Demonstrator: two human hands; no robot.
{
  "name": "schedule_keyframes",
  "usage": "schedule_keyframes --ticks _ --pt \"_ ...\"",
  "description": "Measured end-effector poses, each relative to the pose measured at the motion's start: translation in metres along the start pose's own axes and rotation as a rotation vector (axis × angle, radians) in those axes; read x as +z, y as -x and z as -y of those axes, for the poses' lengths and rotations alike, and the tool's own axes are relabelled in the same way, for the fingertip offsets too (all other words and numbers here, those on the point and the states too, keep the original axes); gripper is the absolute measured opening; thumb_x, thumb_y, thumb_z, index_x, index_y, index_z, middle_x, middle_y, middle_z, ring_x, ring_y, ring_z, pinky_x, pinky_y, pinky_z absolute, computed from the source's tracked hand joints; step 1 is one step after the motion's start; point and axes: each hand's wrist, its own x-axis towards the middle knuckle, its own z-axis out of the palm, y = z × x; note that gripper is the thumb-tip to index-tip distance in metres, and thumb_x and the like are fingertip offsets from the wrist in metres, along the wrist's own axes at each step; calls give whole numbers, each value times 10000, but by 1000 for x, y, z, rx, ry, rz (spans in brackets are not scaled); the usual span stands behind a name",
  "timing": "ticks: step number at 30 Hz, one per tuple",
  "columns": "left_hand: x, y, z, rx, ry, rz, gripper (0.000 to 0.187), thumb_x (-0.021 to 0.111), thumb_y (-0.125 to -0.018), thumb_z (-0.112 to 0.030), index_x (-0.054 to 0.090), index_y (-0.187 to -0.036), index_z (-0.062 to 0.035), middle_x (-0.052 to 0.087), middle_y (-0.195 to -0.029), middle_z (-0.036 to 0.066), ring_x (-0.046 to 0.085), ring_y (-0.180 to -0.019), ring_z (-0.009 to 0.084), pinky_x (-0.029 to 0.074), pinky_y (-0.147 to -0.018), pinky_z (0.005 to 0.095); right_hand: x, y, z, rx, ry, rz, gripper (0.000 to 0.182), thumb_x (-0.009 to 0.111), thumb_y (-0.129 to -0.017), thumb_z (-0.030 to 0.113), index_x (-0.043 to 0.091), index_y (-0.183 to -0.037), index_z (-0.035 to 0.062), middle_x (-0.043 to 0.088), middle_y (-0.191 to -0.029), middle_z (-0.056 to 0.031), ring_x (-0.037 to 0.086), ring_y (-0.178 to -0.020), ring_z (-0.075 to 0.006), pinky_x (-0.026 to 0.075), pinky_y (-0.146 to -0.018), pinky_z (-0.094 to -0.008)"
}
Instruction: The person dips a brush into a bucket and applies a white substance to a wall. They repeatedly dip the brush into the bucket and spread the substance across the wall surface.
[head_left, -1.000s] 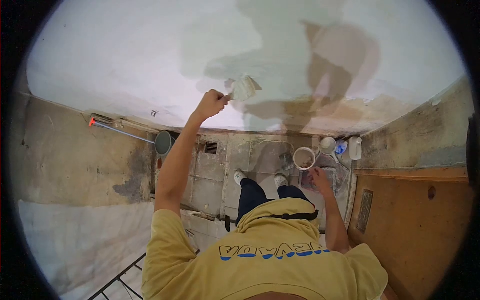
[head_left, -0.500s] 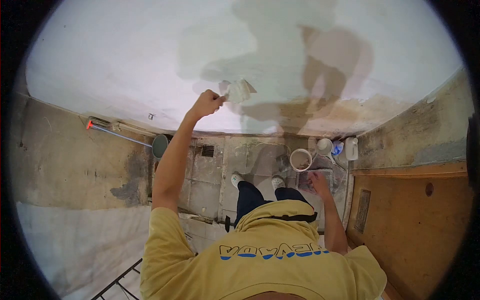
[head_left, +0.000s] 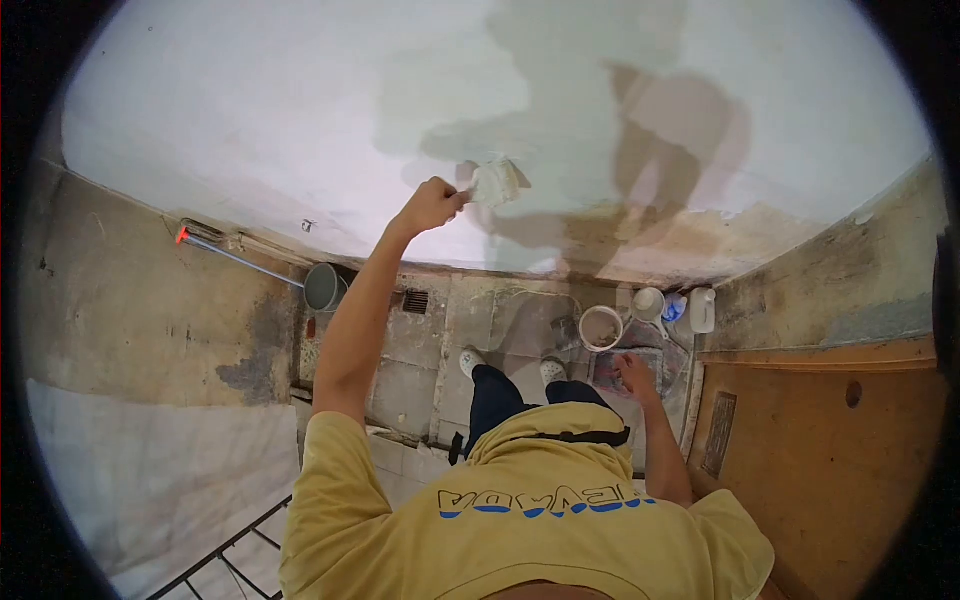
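Note:
My left hand (head_left: pixel 436 205) is closed round the handle of a small tool (head_left: pixel 496 184) whose head is covered with off-white material. That head is at the white wall (head_left: pixel 250 130), beside its own shadow; whether it touches the surface is hard to tell. My right hand (head_left: pixel 636 374) hangs low at my right side, its fingers loosely apart and holding nothing. Below it on the floor lies a reddish-grey mat or tray (head_left: pixel 610 377), and just beyond stands a white bucket (head_left: pixel 601 328) with greyish contents.
A white pan-like container (head_left: pixel 648 303), a blue item (head_left: pixel 674 306) and a white jug (head_left: pixel 703 311) stand by the wall at right. At left are a grey bucket (head_left: pixel 322 288) and a long-handled tool (head_left: pixel 240 258). An orange-brown door (head_left: pixel 800 450) is at right, a metal frame (head_left: pixel 222 550) at lower left.
My left hand and the tool appear slightly further right and lower along the wall. My right hand has shifted a little lower. The whole view has tilted slightly.

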Motion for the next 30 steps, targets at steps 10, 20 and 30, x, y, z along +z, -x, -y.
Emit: schedule_keyframes --ticks 10,20,30 --pt "-11 6 0 -40 31 38 397 581 -873 -314 629 -673 26 504 -500 20 447 -427 91 360 -409 255 0 -9 -39 -66 51 -20 352 554 -922 328 643 -988 -6 653 -743 -71 597 -568 -139 462 -469 -293" --pt "-13 7 -7 -38 48 40 418 586 -864 -312 640 -664 51 536 -500 53 482 -431 116 390 -426 279 1 -42 -170 -265 -205 -70 269 546 -924 228 645 -854 -12 613 -697 -81 577 -548 -157 448 -485 -303" --pt "5 8 -12 -67 149 68 422 587 -874 -315 621 -654 44 515 -494 39 456 -409 103 373 -413 273 18 15 -193 183 126 -6 343 574 -892 286 624 -786 -37 625 -661 -133 613 -586 -219 474 -514 -352"
